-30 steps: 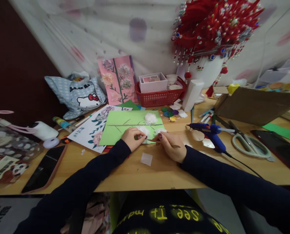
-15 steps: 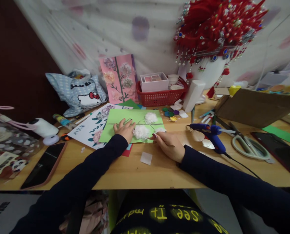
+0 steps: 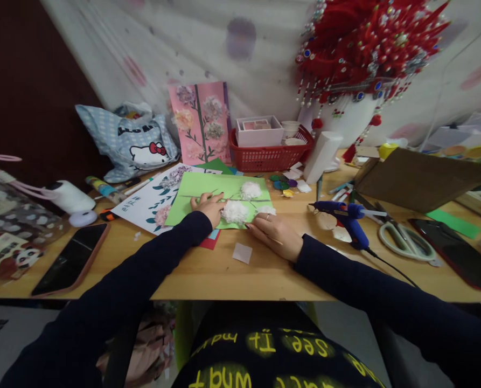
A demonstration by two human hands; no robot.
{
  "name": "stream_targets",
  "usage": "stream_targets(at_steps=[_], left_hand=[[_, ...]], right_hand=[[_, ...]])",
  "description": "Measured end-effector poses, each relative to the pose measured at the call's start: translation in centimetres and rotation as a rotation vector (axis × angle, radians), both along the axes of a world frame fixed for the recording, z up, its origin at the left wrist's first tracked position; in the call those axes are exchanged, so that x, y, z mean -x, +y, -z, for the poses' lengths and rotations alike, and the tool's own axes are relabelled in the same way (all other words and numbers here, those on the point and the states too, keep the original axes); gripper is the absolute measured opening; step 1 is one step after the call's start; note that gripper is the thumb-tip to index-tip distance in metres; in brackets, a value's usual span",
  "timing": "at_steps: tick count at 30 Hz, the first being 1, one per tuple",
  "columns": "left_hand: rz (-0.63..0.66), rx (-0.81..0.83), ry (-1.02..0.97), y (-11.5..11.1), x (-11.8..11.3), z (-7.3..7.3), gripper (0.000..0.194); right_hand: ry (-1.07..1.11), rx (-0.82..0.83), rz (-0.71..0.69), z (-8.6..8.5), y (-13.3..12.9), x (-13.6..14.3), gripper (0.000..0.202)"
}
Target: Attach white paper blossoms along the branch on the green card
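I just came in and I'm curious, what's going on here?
A person's left hand lies spread on a light green sheet with a branch and fluffy white flowers on it. The right hand, with a thin stick in it, is at the sheet's near right corner. A blue glue gun lies farther right.

I see soft, dim light, a faint sheen on the pale wooden tabletop (image 3: 208, 280), shadow beneath, and stretching toward the edges.

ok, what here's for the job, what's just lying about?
Seemingly in use:
- light-green paper sheet under left hand
- fluffy white flowers
- thin tan stick in right hand

Likely lying about:
- blue-checked bag
- black phone in pink case
- beaded red headdress
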State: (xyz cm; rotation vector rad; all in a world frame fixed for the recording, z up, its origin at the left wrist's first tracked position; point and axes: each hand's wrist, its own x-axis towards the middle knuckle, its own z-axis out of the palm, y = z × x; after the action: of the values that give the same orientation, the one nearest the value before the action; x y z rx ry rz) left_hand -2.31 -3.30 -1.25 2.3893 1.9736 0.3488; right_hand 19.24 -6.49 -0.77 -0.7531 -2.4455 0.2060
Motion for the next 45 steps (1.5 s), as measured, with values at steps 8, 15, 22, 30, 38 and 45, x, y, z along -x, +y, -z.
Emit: stream_targets(at_steps=[8, 15, 22, 30, 38, 45], left_hand=[[0.028, -0.007, -0.012, 0.4, 0.3, 0.1, 0.039], [0.039, -0.004, 0.014, 0.4, 0.2, 0.0, 0.040], [0.027, -0.006, 0.065, 0.4, 0.1, 0.3, 0.043], [0.021, -0.177, -0.107, 0.2, 0.6, -1.3, 0.033], [0.640, 0.126, -0.442, -2.9, -0.7, -3.4, 0.016], [0.581, 0.453, -0.390, -3.8, -1.4, -1.9, 0.012]], right_hand=[[-0.123, -0.120, -0.097, -0.2, 0.7, 0.3, 0.038], [-0.068, -0.094, -0.113, -0.5, 1.3, 0.3, 0.034], [0.088, -0.107, -0.101, -0.6, 1.4, -0.7, 0.037], [0.345, -0.031, 0.124, -0.4, 0.3, -2.0, 0.050], [0.451, 0.024, 0.113, -0.3, -0.1, -2.0, 0.059], [0.461, 0.006, 0.105, -0.4, 0.0, -2.2, 0.052]])
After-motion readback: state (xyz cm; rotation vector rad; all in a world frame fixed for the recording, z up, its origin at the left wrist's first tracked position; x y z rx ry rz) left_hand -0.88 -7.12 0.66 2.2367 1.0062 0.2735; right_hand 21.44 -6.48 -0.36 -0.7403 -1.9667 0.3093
